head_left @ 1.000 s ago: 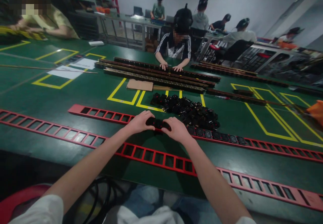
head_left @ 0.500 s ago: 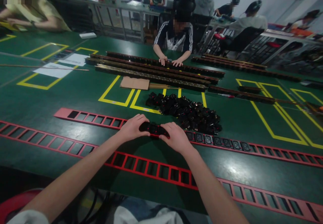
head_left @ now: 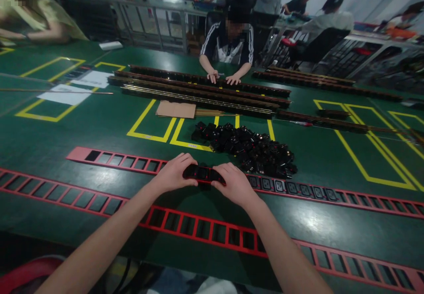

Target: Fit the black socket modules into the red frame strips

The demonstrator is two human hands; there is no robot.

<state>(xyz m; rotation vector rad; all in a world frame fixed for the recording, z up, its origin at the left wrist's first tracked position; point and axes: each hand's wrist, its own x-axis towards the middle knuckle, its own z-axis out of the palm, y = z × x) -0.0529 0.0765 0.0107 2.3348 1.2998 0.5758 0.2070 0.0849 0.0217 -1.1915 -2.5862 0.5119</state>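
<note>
A long red slotted strip [head_left: 76,153] crosses the table in front of me, its middle part between my hands. My left hand [head_left: 175,173] curls round the strip from the left, thumb at the near edge. From the right, my right hand [head_left: 233,181] grips the same strip with its thumb also on the near side. Black socket modules [head_left: 202,173] sit in the strip between the two hands; my fingers partly hide them. More black sockets [head_left: 278,186] fill slots to the right of my right hand. Just beyond lies a heap of loose black sockets [head_left: 255,148].
Nearer me runs a second red slotted strip [head_left: 420,280], under my forearms. Farther back are long dark rails [head_left: 198,95], brown cardboard [head_left: 175,109] and paper sheets [head_left: 64,94]. A co-worker [head_left: 228,42] sits opposite, hands on a rail. Yellow outlines mark the table.
The view has shifted slightly. Both my hands keep their grip on the red strip at about the same place. The co-worker's hands have moved a little at the rail.
</note>
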